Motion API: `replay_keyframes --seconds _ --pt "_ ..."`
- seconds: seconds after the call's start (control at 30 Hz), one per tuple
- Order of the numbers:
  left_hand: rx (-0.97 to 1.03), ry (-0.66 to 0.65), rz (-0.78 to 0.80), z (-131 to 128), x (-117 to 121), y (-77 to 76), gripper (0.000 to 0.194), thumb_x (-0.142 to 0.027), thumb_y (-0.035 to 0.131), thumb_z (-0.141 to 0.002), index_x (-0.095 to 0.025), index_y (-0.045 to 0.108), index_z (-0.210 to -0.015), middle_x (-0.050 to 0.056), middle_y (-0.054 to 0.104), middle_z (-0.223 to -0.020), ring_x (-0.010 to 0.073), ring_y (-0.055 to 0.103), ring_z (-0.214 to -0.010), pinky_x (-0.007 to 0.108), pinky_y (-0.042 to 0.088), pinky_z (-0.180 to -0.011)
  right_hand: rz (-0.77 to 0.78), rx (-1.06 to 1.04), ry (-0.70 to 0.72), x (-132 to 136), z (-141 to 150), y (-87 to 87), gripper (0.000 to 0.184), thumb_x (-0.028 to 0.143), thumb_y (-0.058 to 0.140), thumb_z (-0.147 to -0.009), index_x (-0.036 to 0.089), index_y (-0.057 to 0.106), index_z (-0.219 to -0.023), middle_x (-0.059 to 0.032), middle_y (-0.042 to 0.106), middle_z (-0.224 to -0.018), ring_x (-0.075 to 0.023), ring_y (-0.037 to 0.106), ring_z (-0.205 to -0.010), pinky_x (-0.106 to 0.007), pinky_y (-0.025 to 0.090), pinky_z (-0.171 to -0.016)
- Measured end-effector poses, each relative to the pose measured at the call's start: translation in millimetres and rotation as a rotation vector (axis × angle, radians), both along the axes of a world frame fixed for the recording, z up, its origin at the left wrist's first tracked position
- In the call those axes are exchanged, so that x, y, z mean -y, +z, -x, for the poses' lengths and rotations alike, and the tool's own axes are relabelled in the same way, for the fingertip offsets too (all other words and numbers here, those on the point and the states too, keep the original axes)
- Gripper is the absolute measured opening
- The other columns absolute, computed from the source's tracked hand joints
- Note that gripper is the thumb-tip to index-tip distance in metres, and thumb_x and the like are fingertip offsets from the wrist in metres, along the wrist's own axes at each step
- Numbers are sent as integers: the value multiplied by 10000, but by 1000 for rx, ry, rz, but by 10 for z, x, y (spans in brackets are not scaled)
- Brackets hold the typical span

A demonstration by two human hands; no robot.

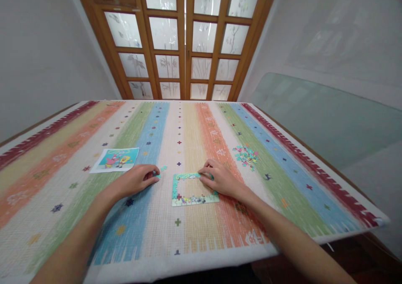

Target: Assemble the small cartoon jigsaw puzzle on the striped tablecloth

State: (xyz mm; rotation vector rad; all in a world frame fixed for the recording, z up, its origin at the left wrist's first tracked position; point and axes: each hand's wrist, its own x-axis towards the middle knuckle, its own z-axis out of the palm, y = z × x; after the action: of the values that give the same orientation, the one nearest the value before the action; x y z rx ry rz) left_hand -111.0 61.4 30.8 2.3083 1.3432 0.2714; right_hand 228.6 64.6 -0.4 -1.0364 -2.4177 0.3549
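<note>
A jigsaw puzzle border [175, 190], teal with a pale, colourful lower row, lies on the striped cloth with its middle unfilled. My right hand [216, 177] rests over its upper right corner, fingers closed together on the top edge; what they pinch is hidden. To the left of the border, my left hand [143, 176] is closed, thumb and fingertips pinching a small teal puzzle piece that shows only in part. A loose teal puzzle piece [163, 168] lies just beyond those fingertips.
A printed cartoon picture [117, 159] lies behind my left forearm. At the right is a pile of loose puzzle pieces [246, 157]. The striped tablecloth [150, 234] covers the table. Wooden glazed doors [184, 45] stand behind it, with a glass panel [326, 121] at the right wall.
</note>
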Motion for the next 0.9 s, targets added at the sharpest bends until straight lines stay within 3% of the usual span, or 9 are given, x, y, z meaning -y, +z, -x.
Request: replay_keyframes --seconds 0.43,0.67,0.9 --pt "-4 11 19 31 -3 16 351 -421 580 -868 -157 695 -1068 48 674 -770 212 623 -692 298 449 -674 -20 14 -13 18 11 7 162 189 644 -898 187 761 -1010 -99 639 -953 -224 603 -890 -361 495 -781" --pt "-1 4 -9 22 3 -18 266 -376 541 -878 -181 676 -998 39 669 -786 207 621 -702 299 450 -677 19 -57 -29 15 10 58 198 214 591 -949 177 726 -1088 -101 651 -972 -220 616 -929 -366 499 -831" --pt "68 54 -41 -42 45 0 210 -379 554 -870 -190 645 -890 28 666 -763 196 608 -683 298 462 -651 87 -155 -13 37 25 134 139 171 604 -928 176 712 -1015 -85 650 -961 -196 622 -904 -343 496 -819"
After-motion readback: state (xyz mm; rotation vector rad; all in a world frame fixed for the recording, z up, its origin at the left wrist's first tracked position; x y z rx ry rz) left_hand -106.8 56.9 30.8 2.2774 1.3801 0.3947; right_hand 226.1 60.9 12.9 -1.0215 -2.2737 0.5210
